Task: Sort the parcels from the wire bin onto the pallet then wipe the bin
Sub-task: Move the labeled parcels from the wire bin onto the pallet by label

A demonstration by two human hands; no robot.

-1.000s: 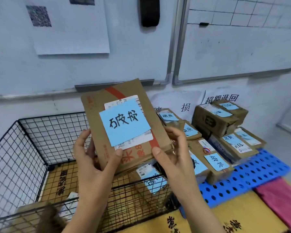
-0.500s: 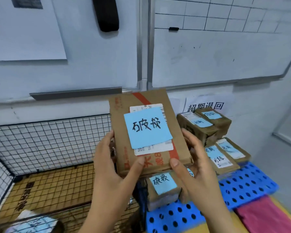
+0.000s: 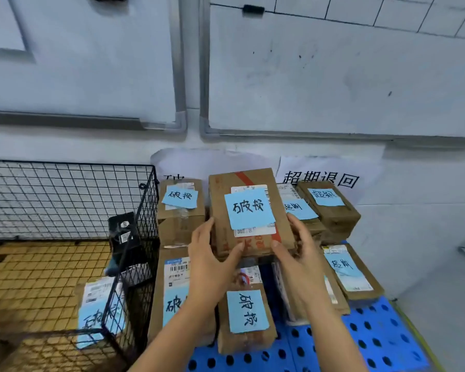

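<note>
Sorting judged well advanced but unfinished; wiping judged not yet begun.

On the blue pallet (image 3: 373,345): brown parcels in two groups; toward its left side, a left stack (image 3: 180,213) with blue notes reading 破损; toward its right side, a right stack (image 3: 330,208) with notes reading 超期.

Above the pallet's rear middle: flat brown parcel (image 3: 250,237), gripped on both sides; left hand (image 3: 212,253) curled round its left edge, right hand (image 3: 301,253) round its right edge, thumbs on its front face; contact with the boxes beneath not determinable.

Left of the pallet: wire bin (image 3: 65,200), holding at least one labelled bin parcel (image 3: 97,307) and a black packet (image 3: 124,232); more transfers therefore required before any wipe.

Readable writing: 破损 on the held parcel's blue note (image 3: 249,208), stuck over a white barcode label, print too small to read; behind the pallet, a wall sheet (image 3: 320,179) printed 超期退回; beside it a second sheet (image 3: 199,162), mostly hidden, only 破 showing.
</note>
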